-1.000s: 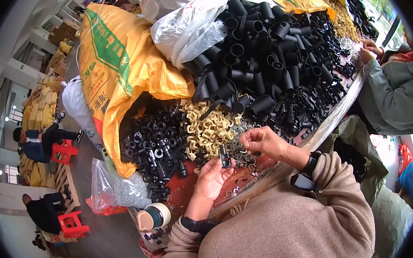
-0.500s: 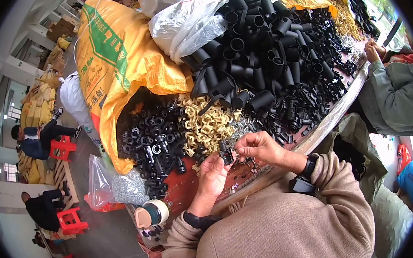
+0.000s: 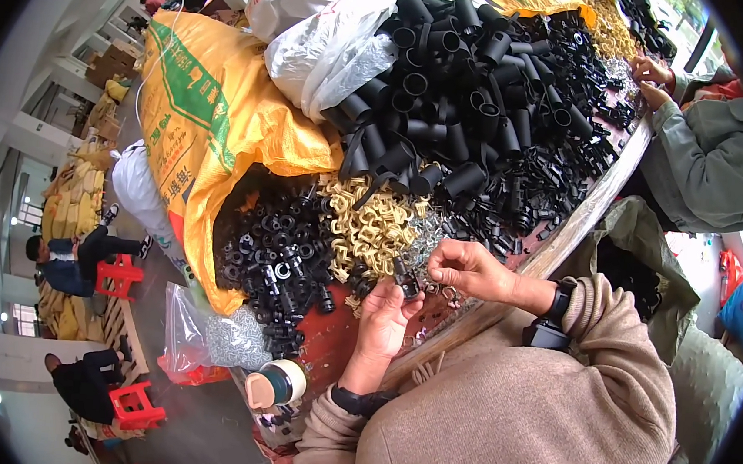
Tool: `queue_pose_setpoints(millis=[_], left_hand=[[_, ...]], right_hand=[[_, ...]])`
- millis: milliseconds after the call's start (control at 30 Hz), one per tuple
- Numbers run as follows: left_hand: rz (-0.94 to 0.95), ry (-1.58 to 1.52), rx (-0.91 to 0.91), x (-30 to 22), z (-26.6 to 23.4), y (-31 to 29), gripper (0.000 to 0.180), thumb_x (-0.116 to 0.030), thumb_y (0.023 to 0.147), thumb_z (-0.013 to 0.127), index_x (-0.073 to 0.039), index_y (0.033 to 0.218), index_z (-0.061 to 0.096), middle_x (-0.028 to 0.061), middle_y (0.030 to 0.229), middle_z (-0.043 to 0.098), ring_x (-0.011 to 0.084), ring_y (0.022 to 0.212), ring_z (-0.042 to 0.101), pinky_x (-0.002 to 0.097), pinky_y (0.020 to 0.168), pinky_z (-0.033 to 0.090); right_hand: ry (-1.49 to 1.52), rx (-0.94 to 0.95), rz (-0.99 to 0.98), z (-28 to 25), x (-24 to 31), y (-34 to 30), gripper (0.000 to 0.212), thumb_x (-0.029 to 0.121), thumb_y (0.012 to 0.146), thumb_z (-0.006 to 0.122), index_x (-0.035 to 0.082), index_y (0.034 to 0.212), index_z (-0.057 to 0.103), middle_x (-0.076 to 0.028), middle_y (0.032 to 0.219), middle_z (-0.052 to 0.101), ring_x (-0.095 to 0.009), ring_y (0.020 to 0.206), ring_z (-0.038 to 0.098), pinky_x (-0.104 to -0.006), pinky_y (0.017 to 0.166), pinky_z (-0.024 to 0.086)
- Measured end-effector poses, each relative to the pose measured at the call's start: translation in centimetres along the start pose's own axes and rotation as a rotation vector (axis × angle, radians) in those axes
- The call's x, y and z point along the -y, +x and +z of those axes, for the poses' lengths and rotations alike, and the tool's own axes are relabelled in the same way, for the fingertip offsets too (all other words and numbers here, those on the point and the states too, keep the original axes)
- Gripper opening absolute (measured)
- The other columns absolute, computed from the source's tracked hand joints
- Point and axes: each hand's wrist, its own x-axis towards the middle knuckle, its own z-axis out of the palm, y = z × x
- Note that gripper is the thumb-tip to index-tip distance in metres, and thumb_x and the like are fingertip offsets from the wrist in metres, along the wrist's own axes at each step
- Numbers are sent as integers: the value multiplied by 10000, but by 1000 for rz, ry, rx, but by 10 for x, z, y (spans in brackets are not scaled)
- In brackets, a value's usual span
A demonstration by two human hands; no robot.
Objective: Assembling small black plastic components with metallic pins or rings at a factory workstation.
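Note:
My left hand [image 3: 384, 322] grips a small black plastic fitting [image 3: 404, 275] between thumb and fingers, held upright above the red tabletop. Just to its right, my right hand [image 3: 471, 271] has thumb and forefinger pinched together, a little apart from the fitting; anything between them is too small to make out. Behind the hands lies a heap of beige plastic clips [image 3: 367, 223]. Black ring-shaped fittings [image 3: 281, 247] are piled to its left. Small silvery metal pieces [image 3: 426, 234] lie next to the beige clips, partly hidden by my right hand.
Black tubes [image 3: 449, 138] form a big heap at the back, beside white plastic bags [image 3: 333, 54] and a yellow woven sack [image 3: 214, 124]. A lidded cup [image 3: 277, 384] stands at the left corner. Along the right runs a wooden edge [image 3: 577, 226]. A co-worker's hands [image 3: 652, 82] are at far right.
My right hand has drawn slightly right, away from the black fitting. My left hand stays nearly in place with the fitting. The view has shifted a little.

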Motion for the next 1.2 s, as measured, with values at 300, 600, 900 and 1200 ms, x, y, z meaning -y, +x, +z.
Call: queue_pose_setpoints(millis=[300,600,900,1200], left_hand=[[-110,-3,37,0,12,-1,254,-142,811,542,-32,1037,503,70,955,578,163,774,588,240,672,501],[-129,103,-1,-1,23,-6,199,-110,819,530,-3,987,525,56,920,584,153,783,594,204,671,495],[-197,110,55,-7,8,-11,191,-114,819,526,4,969,532,86,916,587,176,793,596,205,668,493],[-122,-31,-247,-13,-12,-1,152,-123,817,533,-42,944,542,95,934,579,195,850,582,229,692,490]], right_hand=[[-501,-54,-462,5,7,-3,78,74,717,588,55,733,514,-73,713,455,-232,684,488,-315,603,402],[-862,1,-584,3,21,-11,146,100,676,629,59,747,509,-64,696,450,-218,648,478,-301,579,389],[140,126,89,7,-14,1,258,109,673,669,44,863,507,-44,705,468,-168,648,487,-275,584,409],[-1056,-105,-405,-11,-33,53,222,195,720,614,55,840,489,-73,723,466,-248,646,514,-319,597,416]])
